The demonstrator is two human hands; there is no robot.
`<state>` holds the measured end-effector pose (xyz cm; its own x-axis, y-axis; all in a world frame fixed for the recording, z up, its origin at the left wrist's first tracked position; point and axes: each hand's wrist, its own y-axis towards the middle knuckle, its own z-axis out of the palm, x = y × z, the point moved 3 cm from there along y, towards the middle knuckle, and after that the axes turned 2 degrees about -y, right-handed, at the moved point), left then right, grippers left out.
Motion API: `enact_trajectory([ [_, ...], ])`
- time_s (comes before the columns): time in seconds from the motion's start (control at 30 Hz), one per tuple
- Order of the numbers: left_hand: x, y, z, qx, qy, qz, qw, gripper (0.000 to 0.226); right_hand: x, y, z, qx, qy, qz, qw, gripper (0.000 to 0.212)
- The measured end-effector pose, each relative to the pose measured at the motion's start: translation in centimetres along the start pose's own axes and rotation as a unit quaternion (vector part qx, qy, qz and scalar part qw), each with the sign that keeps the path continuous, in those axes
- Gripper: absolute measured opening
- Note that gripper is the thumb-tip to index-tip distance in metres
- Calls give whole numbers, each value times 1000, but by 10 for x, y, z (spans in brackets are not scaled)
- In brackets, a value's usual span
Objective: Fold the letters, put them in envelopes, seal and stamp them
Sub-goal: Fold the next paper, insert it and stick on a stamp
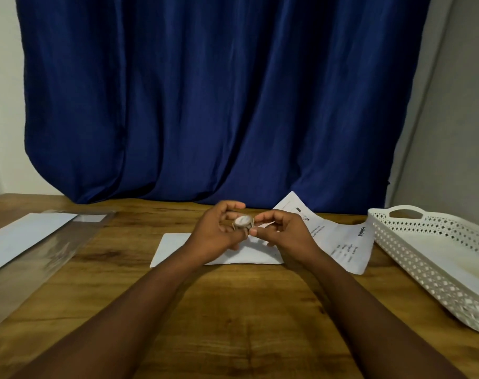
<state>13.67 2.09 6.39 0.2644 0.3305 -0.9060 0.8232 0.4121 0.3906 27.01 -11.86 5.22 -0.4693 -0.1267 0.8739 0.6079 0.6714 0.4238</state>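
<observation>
I am gripping a small round whitish roll point(243, 222) in my left hand point(216, 233), my right hand point(282, 232) pinching its edge, above the flat white paper envelope point(178, 251) at twelve o'clock. The printed letter sheet point(339, 239) is lying at one o'clock; a fumbled pinch could be dropping the roll.

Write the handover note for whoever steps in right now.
Left hand grips a small roll of tape; right hand pinches at its edge.
White envelope lies flat on the wooden table under the hands.
Printed letter lies unfolded to the right, beside the white basket.
More envelopes in a clear sleeve sit left.
Whether this envelope is filled or sealed cannot be told. Left: sealing, stamping, the remaining letter.
</observation>
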Motion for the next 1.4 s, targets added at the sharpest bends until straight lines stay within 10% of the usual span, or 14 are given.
enact_trajectory([
  [1.4, 9, 8, -16, -37, -6, -43, 998, 63, 14, 1, -15, -77, 15, 9, 997, 8],
])
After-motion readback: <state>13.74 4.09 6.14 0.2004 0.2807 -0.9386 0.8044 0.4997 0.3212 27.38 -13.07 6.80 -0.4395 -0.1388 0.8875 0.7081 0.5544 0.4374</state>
